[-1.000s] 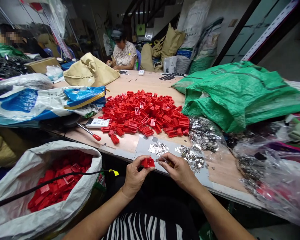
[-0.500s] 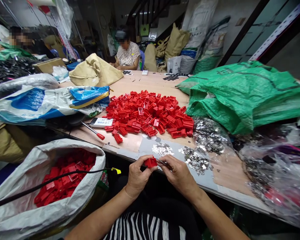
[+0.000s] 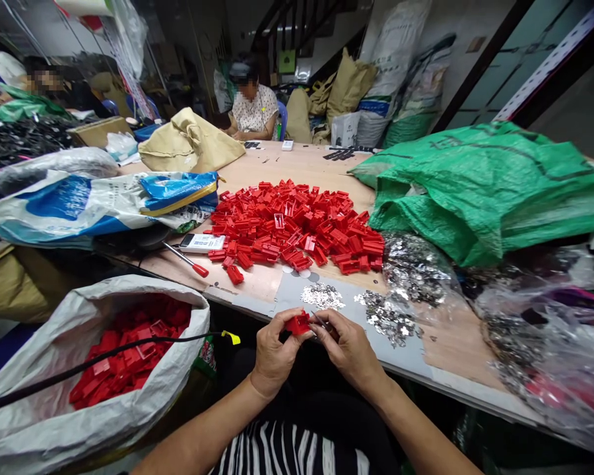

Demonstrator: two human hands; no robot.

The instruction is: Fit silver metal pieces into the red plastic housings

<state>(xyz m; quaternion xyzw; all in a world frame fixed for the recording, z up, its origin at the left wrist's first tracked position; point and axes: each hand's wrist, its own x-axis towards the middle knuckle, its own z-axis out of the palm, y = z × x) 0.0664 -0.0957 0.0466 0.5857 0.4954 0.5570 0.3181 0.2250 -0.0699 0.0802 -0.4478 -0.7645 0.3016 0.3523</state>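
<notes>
A: What is covering the surface [image 3: 257, 280]?
B: A broad pile of red plastic parts [image 3: 297, 227] is lying across the wood.
A: What are the hands doing?
B: The left hand [image 3: 272, 353] is clamping its fingers on a small, boxy red piece [image 3: 297, 324] just before the near edge. The right hand [image 3: 349, 349] is pinching its fingers together against the piece's right side.

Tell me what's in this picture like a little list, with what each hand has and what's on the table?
Left hand: holds a red plastic piece by the fingertips
Right hand: pinches a thin dark tool against that piece
Table: big pile of red pieces, shiny metal bits, red-handled screwdriver, green bag
Beside the table: white sack with more red pieces inside
Far end: another person sits there
</notes>
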